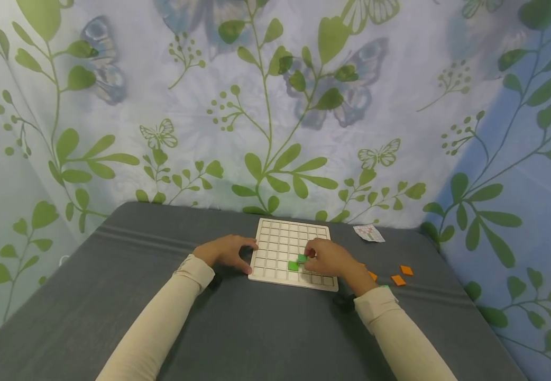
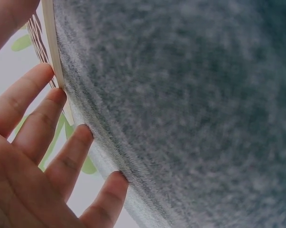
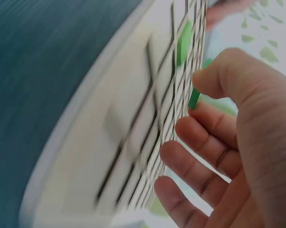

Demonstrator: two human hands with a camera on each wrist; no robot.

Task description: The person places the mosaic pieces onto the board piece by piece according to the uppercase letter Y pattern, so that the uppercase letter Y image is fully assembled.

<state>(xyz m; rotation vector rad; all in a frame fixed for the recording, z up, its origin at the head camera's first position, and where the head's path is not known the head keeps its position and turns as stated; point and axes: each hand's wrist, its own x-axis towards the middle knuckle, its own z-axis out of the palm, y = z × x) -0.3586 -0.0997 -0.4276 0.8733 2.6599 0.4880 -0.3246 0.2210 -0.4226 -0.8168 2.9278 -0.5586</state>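
A pale wooden board with a grid of square cells [image 1: 275, 239] lies flat on the grey-covered table. My left hand [image 1: 225, 251] steadies its left edge; in the left wrist view, the extended fingers [image 2: 36, 126] spread along that side, some touching the rim. Over the board's lower middle, my right hand [image 1: 329, 257] pinches a darker green square tile [image 3: 195, 97] between thumb and index finger, the other fingers loosely bent. A bright green tile [image 1: 293, 266] sits in a cell just left of and below the held one. Part of the board's right side is hidden by the right hand.
Several orange tiles [image 1: 398, 280] lie on the table right of the board, some partly covered by the right wrist. A bit of green [image 1: 384, 287] shows beside the right cuff. A printed paper slip [image 1: 369, 233] rests at the back right, near the leaf-patterned cloth backdrop [image 1: 285, 132].
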